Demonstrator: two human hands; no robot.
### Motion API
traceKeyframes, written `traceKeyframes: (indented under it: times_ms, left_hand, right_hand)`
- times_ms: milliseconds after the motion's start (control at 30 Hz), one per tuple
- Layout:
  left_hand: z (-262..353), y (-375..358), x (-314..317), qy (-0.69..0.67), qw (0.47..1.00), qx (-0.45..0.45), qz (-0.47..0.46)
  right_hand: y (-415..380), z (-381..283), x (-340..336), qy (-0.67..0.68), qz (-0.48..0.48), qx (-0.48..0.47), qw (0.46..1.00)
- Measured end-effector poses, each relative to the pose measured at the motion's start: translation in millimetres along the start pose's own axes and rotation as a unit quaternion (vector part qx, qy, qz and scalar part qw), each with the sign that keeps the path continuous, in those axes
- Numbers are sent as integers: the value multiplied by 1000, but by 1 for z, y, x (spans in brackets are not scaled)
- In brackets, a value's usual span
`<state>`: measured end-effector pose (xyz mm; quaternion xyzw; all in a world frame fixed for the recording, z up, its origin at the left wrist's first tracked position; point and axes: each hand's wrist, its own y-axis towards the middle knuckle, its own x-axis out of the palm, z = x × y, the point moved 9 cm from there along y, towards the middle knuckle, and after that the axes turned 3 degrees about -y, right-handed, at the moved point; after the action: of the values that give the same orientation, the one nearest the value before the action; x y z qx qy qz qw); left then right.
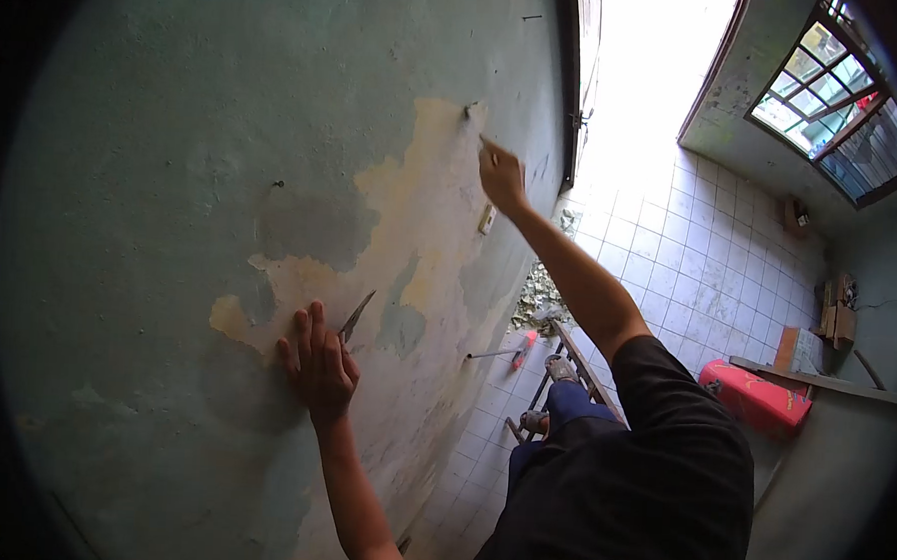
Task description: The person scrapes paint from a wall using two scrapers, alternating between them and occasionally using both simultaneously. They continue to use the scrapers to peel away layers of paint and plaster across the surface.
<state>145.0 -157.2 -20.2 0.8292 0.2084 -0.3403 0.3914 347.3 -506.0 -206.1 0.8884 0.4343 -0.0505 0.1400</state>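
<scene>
My left hand rests against the green painted wall with its fingers stretched upward. A pointed metal blade, like a putty knife, sticks out on its thumb side; its handle is hidden by the hand. Higher on the wall my right hand is closed, fingers pinched at the edge of the bare patch. Whatever it grips, if anything, is too small to make out. Just above it a nail or peg juts from the wall. Cream and grey areas show where paint has come off.
I stand on a ladder. Paint flakes and a red-handled tool lie on the tiled floor. A wall socket sits below my right hand. Further off are a red box, cardboard boxes and a barred window.
</scene>
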Motion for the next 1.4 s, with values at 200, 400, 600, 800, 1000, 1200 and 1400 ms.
traceKeyframes:
  times_ms: [200,400,600,800,1000,1200,1400]
  left_hand:
    - [0,0,0,-14,1000,-7,-3]
    - [0,-1,0,-14,1000,-1,-3]
    - [0,-2,1,-16,1000,3,0]
    - [-1,-1,1,-22,1000,2,1]
    - [0,1,-1,-6,1000,-4,0]
    - [-1,-1,-1,-14,1000,0,3]
    - [0,-1,0,-22,1000,-1,-5]
  right_hand:
    - [-11,3,4,-2,-19,4,1000]
    - [15,5,1,9,-27,38,999]
    - [1,-10,-7,-5,-88,60,994]
    - [-4,-27,-13,11,-37,26,999]
    - [-29,-33,-8,-4,-48,-2,999]
    - [4,-22,-2,9,-29,21,999]
    - [-11,-34,-12,15,-59,46,997]
